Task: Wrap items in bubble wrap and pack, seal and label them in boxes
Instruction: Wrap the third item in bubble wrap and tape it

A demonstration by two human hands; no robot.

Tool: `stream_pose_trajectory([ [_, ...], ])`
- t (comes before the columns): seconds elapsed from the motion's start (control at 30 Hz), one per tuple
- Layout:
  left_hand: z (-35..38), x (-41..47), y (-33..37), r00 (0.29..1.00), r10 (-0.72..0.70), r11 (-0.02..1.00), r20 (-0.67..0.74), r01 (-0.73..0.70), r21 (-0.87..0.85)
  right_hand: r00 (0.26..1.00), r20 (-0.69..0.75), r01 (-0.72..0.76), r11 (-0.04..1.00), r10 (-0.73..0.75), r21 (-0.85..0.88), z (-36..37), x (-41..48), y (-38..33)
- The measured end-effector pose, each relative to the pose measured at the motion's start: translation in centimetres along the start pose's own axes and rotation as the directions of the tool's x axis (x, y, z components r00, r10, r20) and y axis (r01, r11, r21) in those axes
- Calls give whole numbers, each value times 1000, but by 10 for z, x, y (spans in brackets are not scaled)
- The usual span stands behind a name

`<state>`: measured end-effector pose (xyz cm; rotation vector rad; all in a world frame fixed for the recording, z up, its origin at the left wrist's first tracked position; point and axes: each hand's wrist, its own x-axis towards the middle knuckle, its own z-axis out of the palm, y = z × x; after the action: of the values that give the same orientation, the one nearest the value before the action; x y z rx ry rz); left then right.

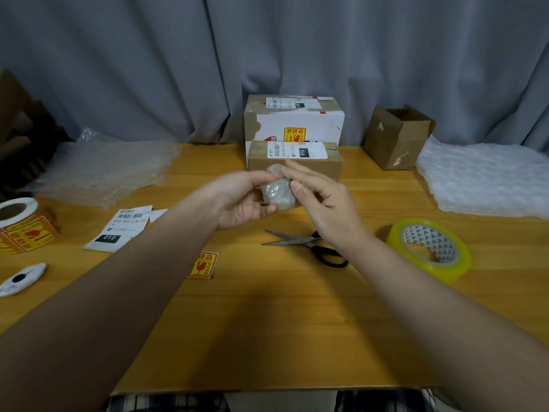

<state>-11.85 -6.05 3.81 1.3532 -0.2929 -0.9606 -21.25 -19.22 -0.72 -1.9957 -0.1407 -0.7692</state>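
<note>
A small item wrapped in clear bubble wrap [277,194] is held above the middle of the wooden table [267,322]. My left hand [237,200] grips it from the left with curled fingers. My right hand [319,200] pinches its right side between thumb and fingers. An open brown box [396,138] stands at the back right. Two sealed, labelled boxes are stacked behind my hands: a white one [294,120] and a brown one [297,162] in front of it.
Scissors [306,245] lie just below my hands. A yellow tape roll [429,249] is at the right, a bubble wrap sheet [487,182] at the far right, another [104,171] at the left. A shipping label [118,228], a fragile sticker [203,265] and a sticker roll [20,224] lie at the left.
</note>
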Motion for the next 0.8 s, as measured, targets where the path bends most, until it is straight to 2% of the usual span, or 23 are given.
stream_pose_trajectory([
  [0.07, -2, -2, 2, 1000, -4, 999, 1, 4, -35, 997, 67, 33, 997, -28, -74, -4, -1, 3],
  [0.17, -3, 4, -4, 996, -35, 999, -84, 32, -38, 979, 194, 100, 966, -53, -239, -4, -2, 13],
  [0.3, 4, 14, -16, 979, 3, 999, -205, 4, 33, 975, 130, 219, 855, -179, -470, 1, 2, 20],
  [0.33, 5, 16, -17, 972, 43, 996, -232, -23, 90, 974, 116, 227, 839, -195, -495, 1, 2, 19],
  [0.4, 0, 18, -19, 953, 153, 944, -260, -64, 322, 980, 81, 199, 840, -184, -504, 1, 1, 16],
  [0.47, -7, 17, -20, 947, 246, 868, -206, -121, 482, 991, 42, 130, 875, -125, -466, -2, -1, 15],
  [0.57, -11, 11, -24, 953, 304, 839, 22, -278, 468, 1000, 3, 3, 924, -2, -381, -7, -5, 13],
  [0.6, -9, 8, -26, 945, 316, 797, 82, -311, 517, 999, -15, -42, 928, 39, -370, -8, -7, 13],
  [0.67, -3, 6, -30, 914, 369, 642, 170, -383, 665, 990, -36, -144, 937, 140, -318, -9, -12, 13],
  [0.7, -1, 7, -33, 897, 397, 582, 193, -409, 703, 979, -23, -200, 944, 201, -263, -11, -14, 12],
  [0.8, 8, 6, -38, 881, 427, 565, 204, -436, 700, 938, 63, -329, 934, 340, -139, -21, -21, 7],
])
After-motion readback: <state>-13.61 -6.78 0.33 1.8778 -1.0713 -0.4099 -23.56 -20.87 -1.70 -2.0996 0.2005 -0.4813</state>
